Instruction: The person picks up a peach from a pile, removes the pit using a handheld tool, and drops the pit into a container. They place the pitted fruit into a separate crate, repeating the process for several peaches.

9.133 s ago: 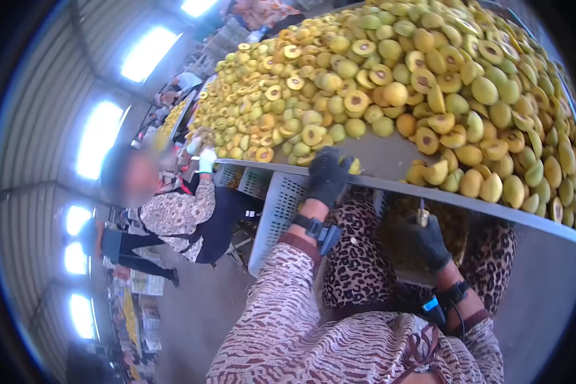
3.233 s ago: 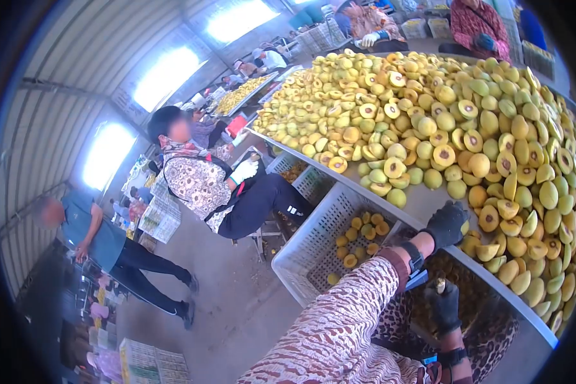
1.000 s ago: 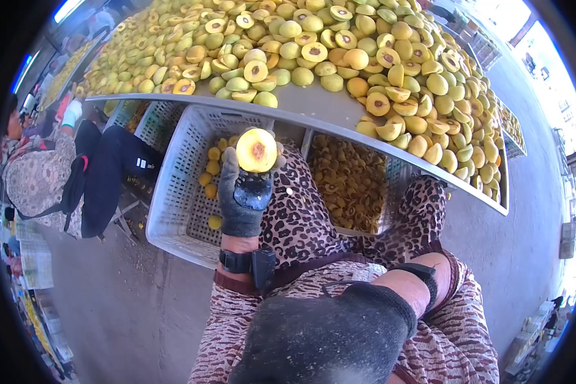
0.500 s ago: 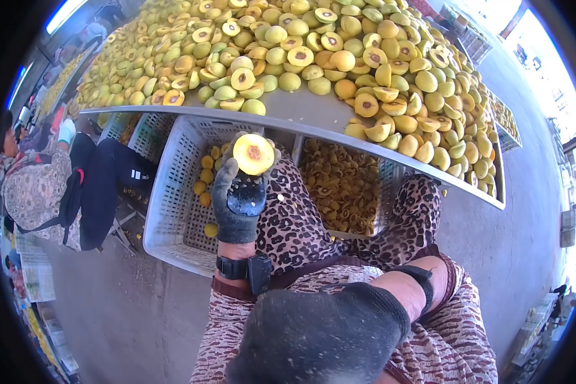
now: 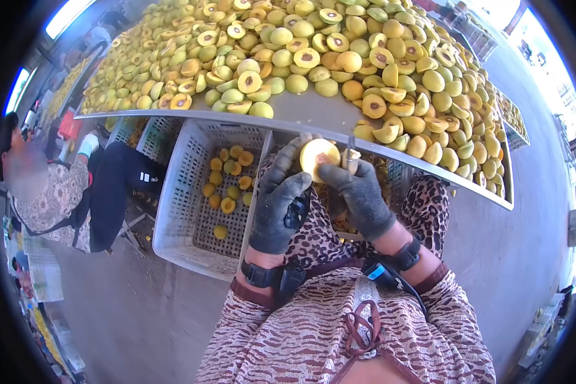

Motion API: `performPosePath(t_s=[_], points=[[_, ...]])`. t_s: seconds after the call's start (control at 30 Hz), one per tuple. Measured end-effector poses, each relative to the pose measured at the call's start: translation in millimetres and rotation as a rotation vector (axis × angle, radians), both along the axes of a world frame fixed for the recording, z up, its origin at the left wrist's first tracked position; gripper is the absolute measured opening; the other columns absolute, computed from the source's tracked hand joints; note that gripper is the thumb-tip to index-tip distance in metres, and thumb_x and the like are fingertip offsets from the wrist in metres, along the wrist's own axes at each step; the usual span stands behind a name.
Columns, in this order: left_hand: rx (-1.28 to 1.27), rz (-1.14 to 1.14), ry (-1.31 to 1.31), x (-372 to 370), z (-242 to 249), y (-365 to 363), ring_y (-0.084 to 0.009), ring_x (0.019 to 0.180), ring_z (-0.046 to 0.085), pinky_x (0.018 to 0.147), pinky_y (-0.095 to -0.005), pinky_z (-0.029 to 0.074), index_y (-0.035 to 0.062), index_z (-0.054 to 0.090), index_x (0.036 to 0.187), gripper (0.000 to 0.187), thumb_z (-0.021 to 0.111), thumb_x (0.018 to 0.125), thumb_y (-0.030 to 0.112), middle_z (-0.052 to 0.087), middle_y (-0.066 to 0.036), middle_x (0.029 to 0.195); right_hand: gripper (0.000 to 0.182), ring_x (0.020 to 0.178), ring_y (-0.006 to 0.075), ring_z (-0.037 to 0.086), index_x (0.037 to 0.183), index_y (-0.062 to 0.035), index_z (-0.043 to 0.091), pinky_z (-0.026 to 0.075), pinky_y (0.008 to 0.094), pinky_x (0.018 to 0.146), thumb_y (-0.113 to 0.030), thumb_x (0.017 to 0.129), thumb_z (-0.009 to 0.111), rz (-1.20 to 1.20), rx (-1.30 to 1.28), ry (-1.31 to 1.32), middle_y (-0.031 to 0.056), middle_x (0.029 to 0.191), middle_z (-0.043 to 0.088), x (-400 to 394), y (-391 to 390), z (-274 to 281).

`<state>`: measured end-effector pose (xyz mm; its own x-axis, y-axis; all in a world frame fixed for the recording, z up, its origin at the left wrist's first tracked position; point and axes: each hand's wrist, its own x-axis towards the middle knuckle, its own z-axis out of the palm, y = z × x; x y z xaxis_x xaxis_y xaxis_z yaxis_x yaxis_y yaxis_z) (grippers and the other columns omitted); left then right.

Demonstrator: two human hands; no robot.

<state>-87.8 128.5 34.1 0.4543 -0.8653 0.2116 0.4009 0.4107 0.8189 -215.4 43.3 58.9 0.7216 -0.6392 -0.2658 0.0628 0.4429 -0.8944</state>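
Note:
My left hand [image 5: 278, 198], in a dark grey glove, holds a halved yellow fruit [image 5: 315, 158] with its cut face showing a brownish centre. My right hand [image 5: 363, 198], also gloved, is wrapped round a small tool [image 5: 351, 157] with a metal tip, and its fingertips touch the fruit's right side. Both hands are in front of the table edge, above my lap. A large heap of halved fruit [image 5: 288, 45] lies on the metal table [image 5: 313, 115].
Below the table at left stands a white crate [image 5: 173, 211] holding several fruit halves [image 5: 227, 203]. Behind my hands, another crate of brown scraps [image 5: 345, 224] is partly hidden. A seated person [image 5: 57, 185] is at the left.
My right hand has come up from the lower foreground to the fruit, and the tool now shows. My left hand has moved right with the fruit. The view has shifted slightly.

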Motion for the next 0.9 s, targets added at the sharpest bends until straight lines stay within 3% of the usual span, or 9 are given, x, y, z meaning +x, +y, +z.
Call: performPosePath(t_s=[0.1, 0.2, 0.37, 0.43, 0.5, 0.53, 0.73, 0.8, 0.9], points=[[0.071, -0.119, 0.058, 0.4, 10.0, -0.1, -0.0193, 0.12, 0.054, 0.107, -0.0317, 0.039, -0.0047, 0.053, 0.132, 0.044, 0.052, 0.099, 0.023, 0.059, -0.012, 0.127, 0.035, 0.075, 0.0095, 0.062, 0.114, 0.0007, 0.066, 0.051, 0.025, 0.066, -0.013, 0.083, 0.076, -0.125, -0.396, -0.052, 0.0088, 0.084, 0.07, -3.7, -18.3, -13.2], [0.179, -0.17, 0.133, -4.6, -9.2, -7.5, -0.0176, 0.119, 0.056, 0.104, -0.0303, 0.042, -0.0042, 0.055, 0.13, 0.043, 0.046, 0.104, 0.029, 0.06, -0.012, 0.127, 0.024, 0.07, 0.0185, 0.064, 0.097, 0.0017, 0.065, 0.051, 0.0343, 0.066, -0.011, 0.079, 0.076, -0.043, -1.183, 0.334, 0.0145, 0.078, 0.067, -11.1, -33.4, -17.4], [0.133, -0.137, 0.419, -18.9, -17.9, -24.4, -0.0204, 0.116, 0.059, 0.101, -0.031, 0.047, -0.0044, 0.053, 0.131, 0.043, 0.039, 0.107, 0.029, 0.062, -0.013, 0.124, 0.013, 0.066, 0.0211, 0.063, 0.09, 0.0021, 0.064, 0.051, 0.0348, 0.064, -0.007, 0.081, 0.069, -0.214, -0.884, 0.247, 0.0143, 0.074, 0.065, -33.8, -27.1, -16.6], [0.148, -0.121, 0.582, -24.4, -24.9, -33.1, -0.0261, 0.114, 0.06, 0.1, -0.0353, 0.048, -0.0041, 0.053, 0.129, 0.044, 0.038, 0.107, 0.031, 0.062, -0.016, 0.121, 0.009, 0.068, 0.0076, 0.054, 0.084, 0.0016, 0.061, 0.048, 0.0289, 0.063, -0.004, 0.081, 0.067, -0.075, -0.683, 0.25, 0.0019, 0.071, 0.059, -44.8, -16.2, -28.9], [0.094, -0.217, 0.602, -27.6, -34.6, -40.0, -0.0305, 0.111, 0.06, 0.099, -0.0389, 0.049, -0.0037, 0.053, 0.128, 0.044, 0.038, 0.107, 0.032, 0.061, -0.02, 0.119, 0.01, 0.07, 0.0084, 0.056, 0.087, 0.0039, 0.062, 0.049, 0.0304, 0.064, -0.003, 0.08, 0.065, -0.055, -0.737, 0.323, 0.0037, 0.073, 0.063, -48.2, -11.8, -44.2], [0.076, -0.247, 0.542, -30.6, -38.2, -42.1, -0.0208, 0.115, 0.058, 0.101, -0.0334, 0.046, -0.0027, 0.055, 0.128, 0.043, 0.042, 0.105, 0.031, 0.061, -0.012, 0.122, 0.012, 0.071, 0.0091, 0.057, 0.09, 0.0045, 0.063, 0.049, 0.031, 0.065, -0.003, 0.08, 0.064, -0.071, -0.703, 0.302, 0.0049, 0.075, 0.065, -48.8, -11.1, -48.9], [0.059, -0.216, 0.277, -53.5, -15.4, -47.9, -0.0221, 0.111, 0.06, 0.101, -0.0337, 0.047, -0.0044, 0.055, 0.127, 0.043, 0.036, 0.106, 0.029, 0.062, -0.014, 0.119, 0.015, 0.075, 0.0097, 0.06, 0.094, 0.0058, 0.065, 0.051, 0.0313, 0.067, -0.003, 0.082, 0.062, -0.13, -0.627, 0.306, 0.0079, 0.079, 0.069, -52.2, -14.9, -58.7], [0.029, -0.208, 0.193, -57.0, -18.6, -50.6, -0.0223, 0.11, 0.061, 0.1, -0.0339, 0.048, -0.0047, 0.055, 0.126, 0.042, 0.036, 0.106, 0.028, 0.062, -0.015, 0.117, 0.013, 0.063, 0.0152, 0.06, 0.087, 0.0061, 0.065, 0.049, 0.0364, 0.059, -0.005, 0.081, 0.061, -0.217, -0.618, 0.202, 0.0185, 0.067, 0.065, -49.7, -12.3, -65.9], [0.016, 0.052, -0.424, -57.8, -27.7, -54.7, -0.0267, 0.108, 0.062, 0.098, -0.0366, 0.048, -0.0047, 0.057, 0.119, 0.039, 0.038, 0.106, 0.026, 0.063, -0.019, 0.113, 0.013, 0.062, 0.0138, 0.06, 0.085, 0.0063, 0.065, 0.049, 0.0365, 0.059, -0.005, 0.08, 0.061, -0.185, -0.59, 0.159, 0.0192, 0.067, 0.065, -49.2, -13.0, -69.7]])
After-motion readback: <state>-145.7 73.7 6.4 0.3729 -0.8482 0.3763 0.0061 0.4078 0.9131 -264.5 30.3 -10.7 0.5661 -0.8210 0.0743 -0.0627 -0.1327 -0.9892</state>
